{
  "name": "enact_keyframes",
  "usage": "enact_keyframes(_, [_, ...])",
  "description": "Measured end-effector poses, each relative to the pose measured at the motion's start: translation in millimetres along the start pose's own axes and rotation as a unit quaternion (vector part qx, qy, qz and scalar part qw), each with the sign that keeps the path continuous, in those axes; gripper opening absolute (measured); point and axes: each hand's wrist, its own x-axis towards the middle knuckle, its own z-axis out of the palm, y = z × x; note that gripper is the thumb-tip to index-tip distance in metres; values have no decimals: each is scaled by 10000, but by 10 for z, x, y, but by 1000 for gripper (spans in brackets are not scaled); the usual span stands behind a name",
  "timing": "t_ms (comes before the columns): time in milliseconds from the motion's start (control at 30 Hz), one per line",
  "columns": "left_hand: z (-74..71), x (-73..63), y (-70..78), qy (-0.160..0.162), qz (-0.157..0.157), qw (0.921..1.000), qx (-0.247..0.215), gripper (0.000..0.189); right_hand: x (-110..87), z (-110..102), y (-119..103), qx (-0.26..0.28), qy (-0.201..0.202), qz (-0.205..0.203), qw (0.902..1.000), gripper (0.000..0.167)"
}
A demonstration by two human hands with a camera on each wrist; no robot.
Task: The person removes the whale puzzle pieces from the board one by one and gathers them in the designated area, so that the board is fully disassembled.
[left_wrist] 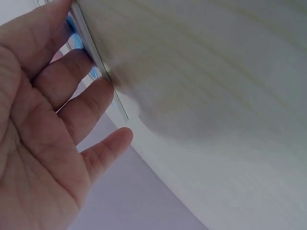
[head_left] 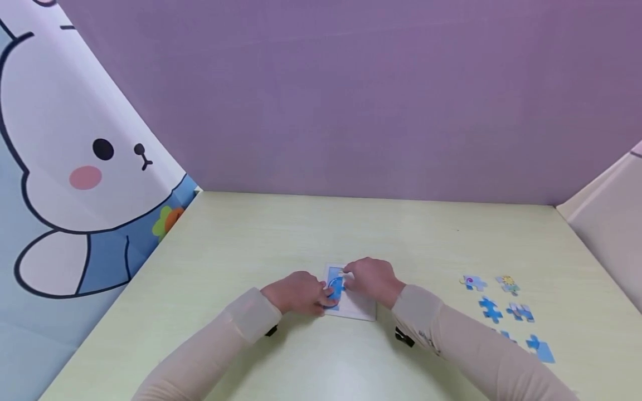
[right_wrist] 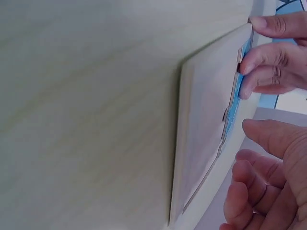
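A small white puzzle board (head_left: 360, 309) lies flat on the table between both hands, with blue picture pieces (head_left: 333, 273) filling its left part. My left hand (head_left: 300, 292) grips the board's left side; some fingertips lie on the blue pieces and others at the outer edge, as the right wrist view also shows. Over the board's upper middle, my right hand (head_left: 375, 279) reaches in with its index fingertip at the right border of the blue pieces. Its thumb (right_wrist: 264, 133) is extended, and the other fingers bend loosely with nothing between them.
Several loose jigsaw pieces lie spread at the right, among them a blue piece (head_left: 491, 309), a sunflower piece (head_left: 509, 284) and a light blue corner piece (head_left: 541, 350). One is partly behind the right sleeve (head_left: 476, 340). A purple wall (head_left: 371, 100) stands behind the table.
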Motion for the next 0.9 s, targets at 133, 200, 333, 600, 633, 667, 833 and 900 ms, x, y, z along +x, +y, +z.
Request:
enact_keyframes(133, [2,-9,-1,21,-52,9999,-102,36,3,29,-37,8,-8,-154,9999,26])
enact_keyframes(200, [7,-13,-4,58,-58,9998,-168,36,1,47,-48,-21,33,-242,9997,24])
enact_keyframes(333, [14,-22,-10,155,4,9997,-172,34,8,84,-53,-139,116,-375,9991,17])
enact_keyframes(600, [41,-12,-7,241,140,9995,132,34,12,123,-63,-257,197,-464,9984,12])
enact_keyframes(633, [40,-13,-4,230,125,9996,134,34,14,121,-65,-270,198,-472,9983,13])
enact_keyframes(667, [38,-14,-1,213,104,9996,119,34,15,119,-67,-261,198,-475,9983,14])
enact_keyframes(833, [40,-18,-1,242,88,9997,30,34,24,115,-65,-166,130,-416,9989,12])
enact_keyframes(900, [45,-18,-6,256,108,9996,42,33,26,119,-60,-108,110,-401,9991,10])
